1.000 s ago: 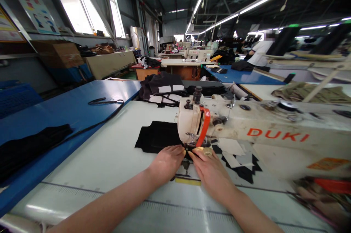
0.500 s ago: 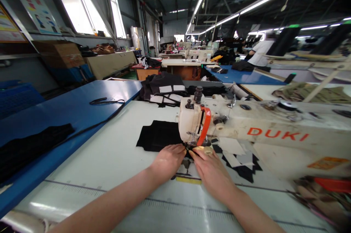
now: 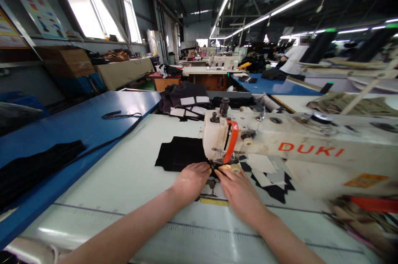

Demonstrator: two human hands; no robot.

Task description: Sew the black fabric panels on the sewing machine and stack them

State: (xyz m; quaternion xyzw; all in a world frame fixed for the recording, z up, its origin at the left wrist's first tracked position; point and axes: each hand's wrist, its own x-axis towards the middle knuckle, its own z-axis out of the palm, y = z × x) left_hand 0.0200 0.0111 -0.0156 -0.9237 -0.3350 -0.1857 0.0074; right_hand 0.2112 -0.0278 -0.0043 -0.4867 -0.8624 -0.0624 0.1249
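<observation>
A white sewing machine with an orange lever stands over the pale worktable. Under its head lies a piece of black fabric, its flat part stretching to the left. My left hand is closed at the fabric's near edge, fingertips just left of the needle area. Close by on the right, my right hand also grips the edge, its thumb and forefinger near the presser foot. The fabric between the fingertips is mostly hidden by my hands and the machine head.
Black and white scraps lie beneath the machine arm. Dark garments with white labels are piled behind it. On the left, a blue table bears a black strap and dark cloth. A person in white is farther back.
The view has shifted very slightly. Both hands and the black fabric stay in almost the same place under the machine.
</observation>
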